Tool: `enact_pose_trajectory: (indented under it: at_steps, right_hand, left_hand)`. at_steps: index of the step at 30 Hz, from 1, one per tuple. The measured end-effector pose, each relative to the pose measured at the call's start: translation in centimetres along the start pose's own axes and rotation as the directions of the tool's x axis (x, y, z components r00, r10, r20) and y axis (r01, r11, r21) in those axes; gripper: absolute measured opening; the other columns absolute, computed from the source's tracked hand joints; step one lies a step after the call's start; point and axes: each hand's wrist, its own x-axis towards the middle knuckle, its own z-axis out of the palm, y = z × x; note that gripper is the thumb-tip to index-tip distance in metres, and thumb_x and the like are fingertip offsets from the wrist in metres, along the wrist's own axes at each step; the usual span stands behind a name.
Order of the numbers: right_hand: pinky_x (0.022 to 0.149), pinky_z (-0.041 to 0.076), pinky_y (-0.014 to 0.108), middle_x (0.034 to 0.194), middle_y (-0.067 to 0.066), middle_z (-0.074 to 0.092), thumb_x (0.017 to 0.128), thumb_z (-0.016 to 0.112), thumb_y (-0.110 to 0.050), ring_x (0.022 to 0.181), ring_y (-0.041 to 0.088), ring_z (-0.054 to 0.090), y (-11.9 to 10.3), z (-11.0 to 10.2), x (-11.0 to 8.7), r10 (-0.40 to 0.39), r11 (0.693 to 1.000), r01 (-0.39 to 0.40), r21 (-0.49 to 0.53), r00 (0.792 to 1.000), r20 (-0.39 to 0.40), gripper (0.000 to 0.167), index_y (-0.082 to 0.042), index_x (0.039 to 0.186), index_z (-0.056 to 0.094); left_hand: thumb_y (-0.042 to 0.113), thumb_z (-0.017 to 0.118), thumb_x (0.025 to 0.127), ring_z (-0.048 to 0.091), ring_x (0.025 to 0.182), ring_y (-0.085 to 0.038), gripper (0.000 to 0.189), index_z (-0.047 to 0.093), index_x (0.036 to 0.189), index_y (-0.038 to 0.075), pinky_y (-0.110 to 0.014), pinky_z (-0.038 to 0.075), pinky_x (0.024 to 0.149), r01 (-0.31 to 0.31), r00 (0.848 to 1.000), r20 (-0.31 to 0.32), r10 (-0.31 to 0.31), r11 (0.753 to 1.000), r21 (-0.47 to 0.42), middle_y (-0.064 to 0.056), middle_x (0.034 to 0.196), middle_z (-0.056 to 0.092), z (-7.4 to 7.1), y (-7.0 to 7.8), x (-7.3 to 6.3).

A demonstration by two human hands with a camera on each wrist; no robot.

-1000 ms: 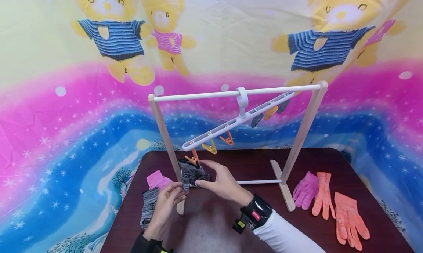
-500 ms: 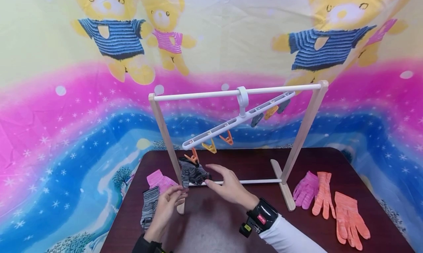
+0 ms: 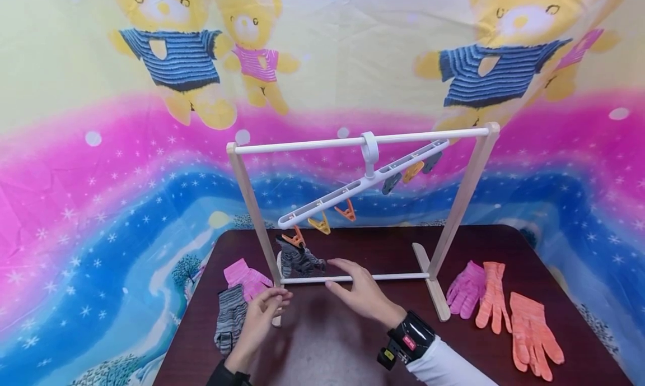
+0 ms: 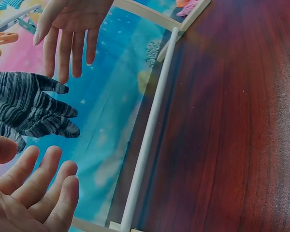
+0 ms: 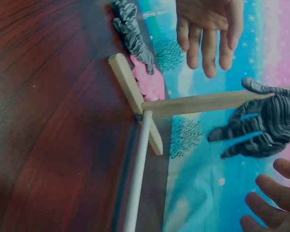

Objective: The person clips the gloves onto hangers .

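A grey striped glove [image 3: 298, 259] hangs from an orange clip [image 3: 295, 238] at the low left end of the white clip hanger [image 3: 335, 200]. My right hand [image 3: 367, 292] is just right of the glove, apart from it, fingers extended. Below and left of it, my left hand [image 3: 261, 320] holds nothing, its fingers loosely bent. In the left wrist view the hanging glove [image 4: 34, 104] shows its fingers between both hands. The right wrist view also has the glove [image 5: 268, 123] clear of the right-hand fingers [image 5: 273, 193].
The hanger hooks on a wooden stand's white rod [image 3: 302, 147]. Left on the dark table lie another grey glove [image 3: 229, 317] and a pink glove [image 3: 247, 278]. Right of the stand are a pink glove [image 3: 466, 289] and two orange gloves [image 3: 491, 296]. More clips [image 3: 413, 172] hang from the hanger.
My right hand has let go of the hanging grey glove and moved right, away from it. My left hand has come away too, slightly lower. The glove now hangs freely from its clip.
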Motion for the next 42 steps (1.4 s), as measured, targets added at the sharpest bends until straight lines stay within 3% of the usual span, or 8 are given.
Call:
enact_pose_trajectory:
  at_steps: [9, 21, 28, 42]
  right_hand:
    - [0.113, 0.041, 0.051, 0.145, 0.006, 0.06, 0.094, 0.069, -0.037, 0.139, 0.025, 0.052, 1.8, 0.1, -1.1, 0.037, 0.998, -0.038, -0.056, 0.999, -0.01, 0.052, -0.015, 0.141, 0.059]
    - [0.111, 0.042, 0.054, 0.143, 0.009, 0.06, 0.094, 0.068, -0.039, 0.137, 0.029, 0.054, 3.8, -0.4, -2.5, 0.08, 0.992, -0.084, -0.092, 0.996, -0.039, 0.05, -0.014, 0.137, 0.062]
    - [0.11, 0.043, 0.053, 0.143, 0.01, 0.06, 0.094, 0.07, -0.036, 0.137, 0.029, 0.055, 4.7, -0.6, -3.0, 0.107, 0.989, -0.111, -0.097, 0.993, -0.049, 0.05, -0.012, 0.136, 0.063]
    - [0.11, 0.043, 0.054, 0.141, 0.014, 0.062, 0.095, 0.069, -0.034, 0.135, 0.033, 0.056, 6.2, -1.1, -3.8, 0.119, 0.984, -0.129, -0.122, 0.989, -0.085, 0.046, -0.009, 0.134, 0.064]
  left_hand:
    - [0.002, 0.049, 0.103, 0.067, 0.09, 0.002, 0.021, 0.064, 0.114, -0.008, -0.023, 0.055, 0.081, -0.006, 1.0, 0.014, 0.006, 0.999, 0.031, -0.029, 0.115, 0.07, 0.8, -0.3, -0.5]
    - [0.003, 0.051, 0.102, 0.065, 0.092, 0.003, 0.023, 0.062, 0.117, -0.01, -0.02, 0.053, 0.081, -0.029, 0.997, 0.066, 0.026, 0.999, 0.034, -0.031, 0.117, 0.068, 1.8, -0.8, -0.8]
    - [0.003, 0.054, 0.101, 0.067, 0.103, -0.003, 0.022, 0.063, 0.116, -0.01, -0.018, 0.052, 0.094, -0.064, 0.992, 0.109, 0.061, 0.998, 0.025, -0.031, 0.116, 0.067, 2.5, -1.1, -0.8]
    - [0.003, 0.057, 0.099, 0.069, 0.105, -0.016, 0.018, 0.066, 0.113, -0.005, -0.021, 0.053, 0.091, -0.102, 0.987, 0.14, 0.081, 0.984, 0.148, -0.025, 0.112, 0.071, 3.5, -1.8, -0.9]
